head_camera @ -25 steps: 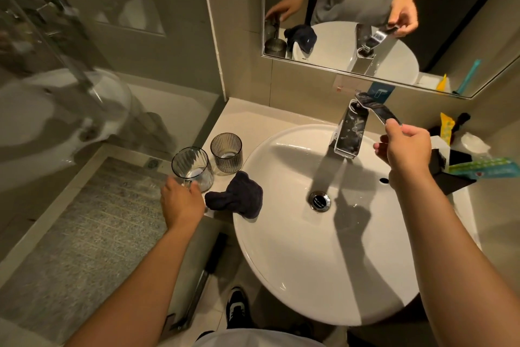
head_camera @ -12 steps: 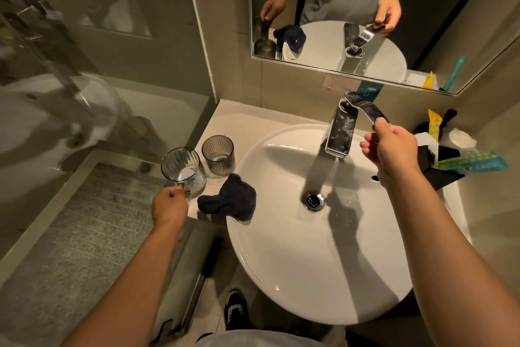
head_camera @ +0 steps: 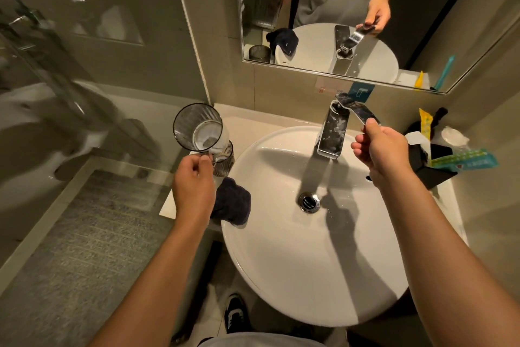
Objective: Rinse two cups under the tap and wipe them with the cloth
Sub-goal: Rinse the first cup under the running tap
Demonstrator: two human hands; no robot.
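My left hand (head_camera: 193, 186) grips a ribbed clear glass cup (head_camera: 198, 128) by its base, lifted off the counter and tilted toward me, left of the white basin (head_camera: 281, 268). The second ribbed cup (head_camera: 226, 159) stands on the counter behind it, partly hidden. A dark cloth (head_camera: 231, 201) lies crumpled at the basin's left rim. My right hand (head_camera: 378, 147) pinches the raised chrome lever (head_camera: 357, 110) of the tap (head_camera: 332, 133). Whether water is running from the spout I cannot tell.
A black holder (head_camera: 430, 166) with toothbrush packets and sachets sits right of the basin. A mirror (head_camera: 351, 9) hangs behind the tap. A glass shower screen (head_camera: 56, 71) stands on the left. The drain (head_camera: 309, 201) lies mid-basin.
My left hand has closed on the near cup and lifted it up off the counter, tilting it. My right hand stays on the tap lever.
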